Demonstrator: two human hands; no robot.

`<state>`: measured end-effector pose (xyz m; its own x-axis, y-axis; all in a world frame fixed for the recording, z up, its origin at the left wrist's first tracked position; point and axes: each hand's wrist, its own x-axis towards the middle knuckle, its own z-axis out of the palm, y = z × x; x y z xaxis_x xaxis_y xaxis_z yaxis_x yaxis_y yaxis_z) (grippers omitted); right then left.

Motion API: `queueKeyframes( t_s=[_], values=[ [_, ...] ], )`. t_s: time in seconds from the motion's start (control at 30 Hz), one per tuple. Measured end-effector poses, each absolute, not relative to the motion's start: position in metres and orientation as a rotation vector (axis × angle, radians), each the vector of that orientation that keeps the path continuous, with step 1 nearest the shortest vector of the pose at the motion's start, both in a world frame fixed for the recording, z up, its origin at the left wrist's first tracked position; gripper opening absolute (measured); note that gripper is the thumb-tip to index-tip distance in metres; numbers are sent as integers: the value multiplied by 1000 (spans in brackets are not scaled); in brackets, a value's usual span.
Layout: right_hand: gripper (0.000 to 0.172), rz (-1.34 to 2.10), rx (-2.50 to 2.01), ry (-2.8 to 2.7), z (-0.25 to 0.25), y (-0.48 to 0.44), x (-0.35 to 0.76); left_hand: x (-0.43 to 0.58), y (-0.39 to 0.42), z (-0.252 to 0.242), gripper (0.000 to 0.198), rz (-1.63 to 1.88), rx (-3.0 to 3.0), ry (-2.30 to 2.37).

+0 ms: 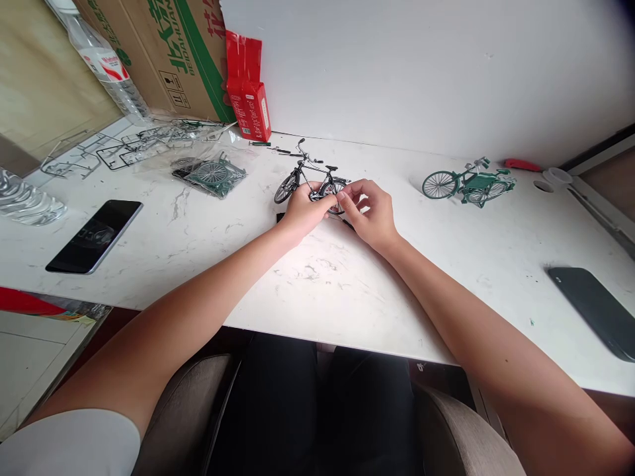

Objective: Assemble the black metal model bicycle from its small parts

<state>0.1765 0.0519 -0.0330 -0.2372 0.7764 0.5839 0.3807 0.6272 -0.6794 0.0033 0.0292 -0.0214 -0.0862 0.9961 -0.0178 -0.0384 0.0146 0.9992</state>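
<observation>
A small black model bicycle [317,173] stands upright on the white table, its handlebar and front wheel toward the left. My left hand [308,210] is closed round its lower middle, near the pedals and the rear wheel. At the rear wheel, the thumb and forefinger of my right hand [368,210] are pinched together, touching the wheel's edge. Whether a tiny part sits between those fingertips is hidden. Beneath the hands lies a thin dark tool or rod [348,225], partly covered.
A green model bicycle [469,184] stands at the right. Bagged green parts [214,174] and part frames [124,149] lie at the left, near a phone [94,237], a bottle [106,63], a carton [163,59] and a red packet [251,106]. A dark case [595,307] lies at right.
</observation>
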Motion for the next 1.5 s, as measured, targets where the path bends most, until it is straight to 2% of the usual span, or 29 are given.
queueKeyframes(
  t_s=[0.37, 1.5],
  values=[
    [48, 463, -943, -1859, -32, 51, 176, 4, 32, -25, 36, 1263, 1131, 1310],
    [48, 481, -928, -1888, -35, 54, 177, 3, 34, -31, 31, 1242, 1224, 1301]
  ],
)
